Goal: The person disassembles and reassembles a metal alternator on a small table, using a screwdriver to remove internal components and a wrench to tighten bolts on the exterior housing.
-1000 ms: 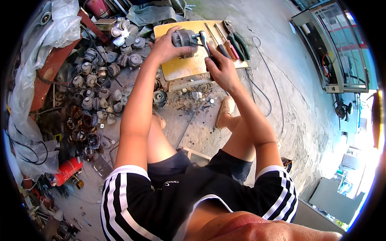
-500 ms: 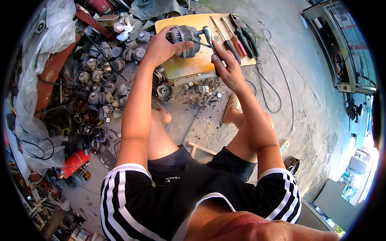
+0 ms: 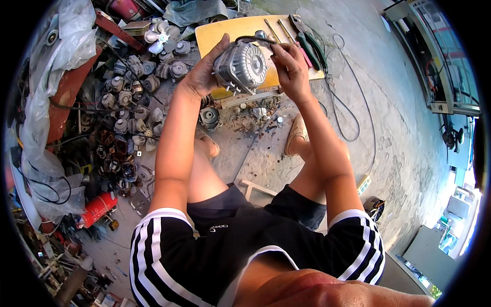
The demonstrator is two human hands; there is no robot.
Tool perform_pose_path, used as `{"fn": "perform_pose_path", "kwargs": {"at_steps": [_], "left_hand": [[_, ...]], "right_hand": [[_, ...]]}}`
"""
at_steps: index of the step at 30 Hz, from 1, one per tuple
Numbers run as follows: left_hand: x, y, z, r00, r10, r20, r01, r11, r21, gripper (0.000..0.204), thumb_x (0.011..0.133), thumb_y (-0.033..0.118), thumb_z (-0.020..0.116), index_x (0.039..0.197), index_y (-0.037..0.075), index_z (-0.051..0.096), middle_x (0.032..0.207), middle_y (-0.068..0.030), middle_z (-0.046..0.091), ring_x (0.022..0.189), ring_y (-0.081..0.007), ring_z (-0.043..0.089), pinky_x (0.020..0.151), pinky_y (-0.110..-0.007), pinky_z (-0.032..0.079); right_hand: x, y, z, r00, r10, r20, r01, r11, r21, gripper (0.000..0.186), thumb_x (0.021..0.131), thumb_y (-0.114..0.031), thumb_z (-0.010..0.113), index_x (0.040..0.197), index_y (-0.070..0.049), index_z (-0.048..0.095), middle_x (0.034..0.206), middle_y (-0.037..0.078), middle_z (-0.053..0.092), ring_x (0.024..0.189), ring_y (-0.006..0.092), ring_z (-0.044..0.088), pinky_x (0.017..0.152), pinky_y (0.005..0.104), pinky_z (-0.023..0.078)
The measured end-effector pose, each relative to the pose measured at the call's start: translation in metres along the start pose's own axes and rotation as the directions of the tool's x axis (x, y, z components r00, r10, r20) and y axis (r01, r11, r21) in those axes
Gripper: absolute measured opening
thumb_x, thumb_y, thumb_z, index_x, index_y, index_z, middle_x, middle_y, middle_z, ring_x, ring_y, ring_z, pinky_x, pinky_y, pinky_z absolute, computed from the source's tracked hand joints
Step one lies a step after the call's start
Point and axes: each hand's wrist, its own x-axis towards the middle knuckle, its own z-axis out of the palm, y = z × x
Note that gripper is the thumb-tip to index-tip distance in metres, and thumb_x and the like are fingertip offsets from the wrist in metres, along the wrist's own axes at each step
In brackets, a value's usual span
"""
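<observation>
My left hand [image 3: 203, 72] is wrapped round the side of a small electric motor [image 3: 241, 66], lifted above the near part of a yellow board [image 3: 209, 33]. Its ribbed round metal end faces up toward me, and short studs stick out at the lower side. A black cable [image 3: 249, 38] arcs from the top of the motor to my right hand [image 3: 292, 70], whose thumb and fingers pinch it. Just past the cable shows the metal head of a ratchet wrench [image 3: 262, 35]; its handle is hidden, so I cannot tell whether it lies on the board or is held.
On the board's right lie two screwdrivers [image 3: 284, 29], partly covered by my right hand, and dark green-handled pliers [image 3: 310, 45]. Old motors [image 3: 123, 97] are heaped on the floor at left. A loose cord [image 3: 353, 77] loops over the concrete at right.
The motor has been turned so its ribbed end faces me, and brought nearer. My right hand has gone from gripping the ratchet wrench's handle to pinching the black cable.
</observation>
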Motion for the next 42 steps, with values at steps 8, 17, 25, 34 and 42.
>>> {"fn": "perform_pose_path", "kwargs": {"at_steps": [8, 17, 25, 34, 42], "left_hand": [[0.009, 0.003, -0.013, 0.998, 0.043, -0.042, -0.048, 0.991, -0.127, 0.067, 0.085, 0.066, 0.058, 0.119, 0.009, 0.061, 0.110, -0.0085, 0.069, 0.097, -0.0174, 0.068, 0.083, -0.034, 0.058], [0.006, 0.013, -0.009, 0.869, 0.390, -0.305, -0.281, 0.896, 0.345, 0.069, 0.081, 0.064, 0.065, 0.119, 0.006, 0.063, 0.109, -0.0061, 0.068, 0.099, -0.0135, 0.064, 0.088, -0.028, 0.049], [0.012, 0.006, -0.016, 0.839, 0.427, -0.339, -0.277, 0.869, 0.409, 0.063, 0.084, 0.055, 0.068, 0.117, 0.003, 0.064, 0.108, -0.0082, 0.068, 0.099, -0.0149, 0.064, 0.087, -0.028, 0.050], [0.017, 0.002, -0.012, 0.854, 0.411, -0.319, -0.258, 0.867, 0.426, 0.061, 0.083, 0.053, 0.070, 0.117, 0.002, 0.064, 0.107, -0.0079, 0.068, 0.096, -0.0150, 0.065, 0.085, -0.029, 0.051], [0.022, -0.005, -0.013, 0.833, 0.471, -0.290, -0.276, 0.808, 0.520, 0.065, 0.081, 0.052, 0.072, 0.123, 0.004, 0.062, 0.114, -0.0086, 0.066, 0.103, -0.0157, 0.063, 0.090, -0.029, 0.048]], "right_hand": [[0.006, 0.014, 0.001, 0.822, 0.559, -0.106, -0.392, 0.691, 0.608, 0.045, 0.101, -0.012, 0.050, 0.145, -0.009, 0.043, 0.084, 0.000, 0.054, 0.067, 0.0079, 0.051, 0.057, 0.0224, 0.044], [-0.012, -0.045, -0.022, 0.762, 0.516, 0.392, -0.645, 0.546, 0.534, 0.042, 0.103, -0.020, 0.049, 0.143, -0.008, 0.046, 0.073, -0.006, 0.042, 0.056, 0.0029, 0.039, 0.047, 0.0189, 0.032], [-0.009, -0.056, -0.028, 0.743, 0.498, 0.447, -0.669, 0.534, 0.518, 0.040, 0.103, -0.017, 0.047, 0.141, -0.006, 0.049, 0.071, -0.005, 0.040, 0.057, 0.0038, 0.040, 0.050, 0.0210, 0.035], [-0.010, -0.050, -0.036, 0.687, 0.524, 0.503, -0.724, 0.555, 0.410, 0.039, 0.102, -0.019, 0.049, 0.139, -0.006, 0.051, 0.074, -0.004, 0.044, 0.060, 0.0052, 0.043, 0.051, 0.0220, 0.038], [-0.007, -0.039, -0.053, 0.595, 0.474, 0.648, -0.803, 0.379, 0.460, 0.041, 0.102, -0.020, 0.050, 0.139, -0.002, 0.049, 0.080, -0.004, 0.050, 0.060, 0.0038, 0.046, 0.047, 0.0191, 0.039]]}}
